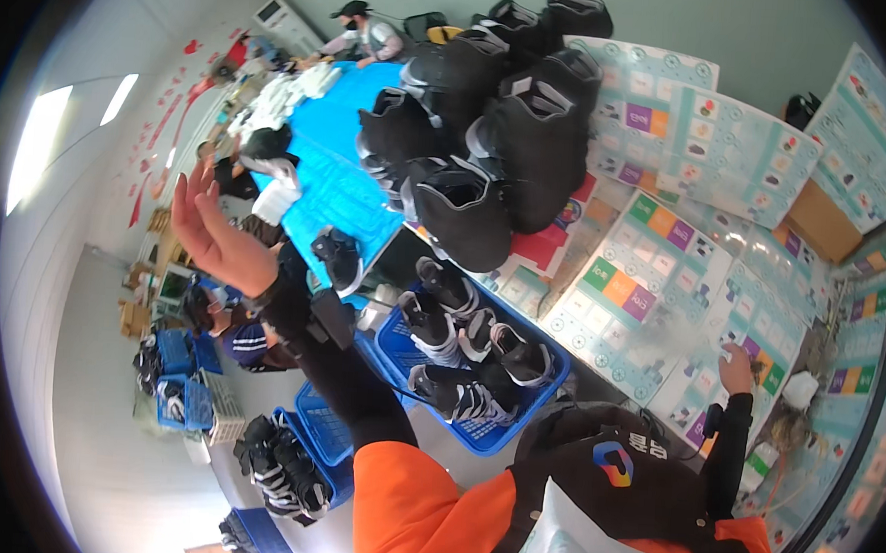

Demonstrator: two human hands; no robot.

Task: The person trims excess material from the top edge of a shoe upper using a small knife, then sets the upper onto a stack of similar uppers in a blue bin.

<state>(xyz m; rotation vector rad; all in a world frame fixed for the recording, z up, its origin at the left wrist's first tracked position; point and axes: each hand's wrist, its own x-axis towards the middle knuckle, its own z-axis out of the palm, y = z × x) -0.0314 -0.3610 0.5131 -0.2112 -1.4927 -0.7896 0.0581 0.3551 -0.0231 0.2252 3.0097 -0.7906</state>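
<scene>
Shoes all around the blue basket [515,428], and neither hand has one! Left hand [222,240] hangs in the air left of the basket, fingers spread wide, palm bare, nothing in it. Right hand [735,372] sits over the patterned sheets [615,331] to the basket's right, fingers bent; whether it pinches anything, I can't tell from here.

Now the lone black shoe [337,259], on the blue cover [340,186] beyond the basket and to its left: I'd call it light, its upper soft enough to dent, its pale-edged sole stiffer. Best hold, I reckon, is the heel, thumb inside the collar, or a grip across the middle; that shiny cover may let it skid. Nothing fragile, by the look of it. The dark shoe pile [532,146] just beyond the basket? Likely top-heavy, so lift from the top.
</scene>
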